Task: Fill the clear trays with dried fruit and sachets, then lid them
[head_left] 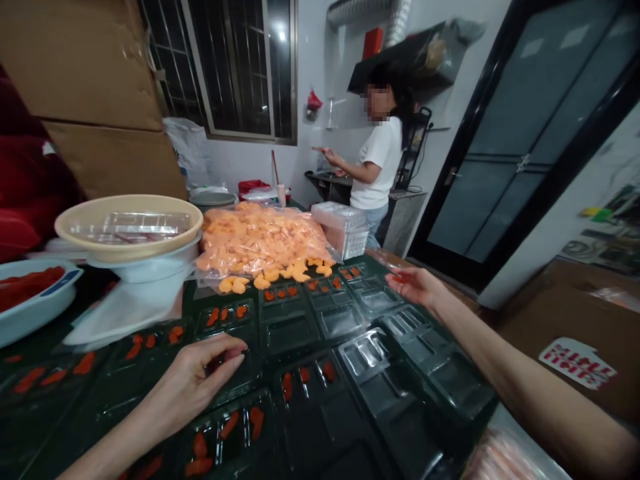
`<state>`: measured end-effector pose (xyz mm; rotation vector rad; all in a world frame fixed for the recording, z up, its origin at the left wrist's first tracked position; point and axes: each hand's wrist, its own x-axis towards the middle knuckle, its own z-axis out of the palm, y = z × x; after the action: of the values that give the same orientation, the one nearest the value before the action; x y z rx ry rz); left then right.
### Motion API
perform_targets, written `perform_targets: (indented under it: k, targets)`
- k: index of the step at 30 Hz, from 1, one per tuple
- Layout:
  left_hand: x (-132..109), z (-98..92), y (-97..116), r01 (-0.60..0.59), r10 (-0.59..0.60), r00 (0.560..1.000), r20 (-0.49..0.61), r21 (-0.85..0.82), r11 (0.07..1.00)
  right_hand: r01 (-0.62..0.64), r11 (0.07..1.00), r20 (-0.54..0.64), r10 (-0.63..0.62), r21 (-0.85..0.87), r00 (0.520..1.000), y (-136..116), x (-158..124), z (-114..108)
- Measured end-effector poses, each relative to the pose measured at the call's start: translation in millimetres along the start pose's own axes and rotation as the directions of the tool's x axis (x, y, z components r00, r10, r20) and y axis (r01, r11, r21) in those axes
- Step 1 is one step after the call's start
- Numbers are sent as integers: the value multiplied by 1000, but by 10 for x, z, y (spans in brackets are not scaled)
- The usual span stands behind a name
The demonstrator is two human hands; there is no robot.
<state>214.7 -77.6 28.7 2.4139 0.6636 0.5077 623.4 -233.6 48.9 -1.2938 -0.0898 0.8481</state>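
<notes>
My left hand (197, 377) hovers over a black plastic compartment tray (295, 330), its thumb and fingertips pinched together. Anything between them is hidden. My right hand (415, 287) reaches across the far corner of the trays, fingers loosely apart and holding nothing I can see. Red-orange strips (200, 445) lie in several compartments near my left hand. A clear plastic bag of orange pieces (260, 240) rests at the far edge of the trays, with loose orange pieces (270, 275) spilled in front of it.
A beige bowl holding clear plastic trays (127, 227) sits on a white container at left, beside a pale blue dish of red food (30, 293). Clear stacked containers (340, 230) stand behind the bag. A person in a white T-shirt (377, 160) works at the back.
</notes>
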Motion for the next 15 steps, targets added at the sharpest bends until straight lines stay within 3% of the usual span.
perform_targets:
  k: [5,8,11,15]
  targets:
    - [40,13,-80,36,-36,999,-2,0,999,167,965,-112,-192,-203,975,42,501,14]
    - [63,35,-115,52,-52,999,-4,-13,999,251,875,-116,-325,-414,939,139,834,108]
    - [84,45,-142,69,-69,998,5,-27,997,258,701,-69,-402,-665,913,202,1180,217]
    - [99,13,-158,101,-101,995,4,-37,994,233,362,42,-464,-903,885,203,1545,299]
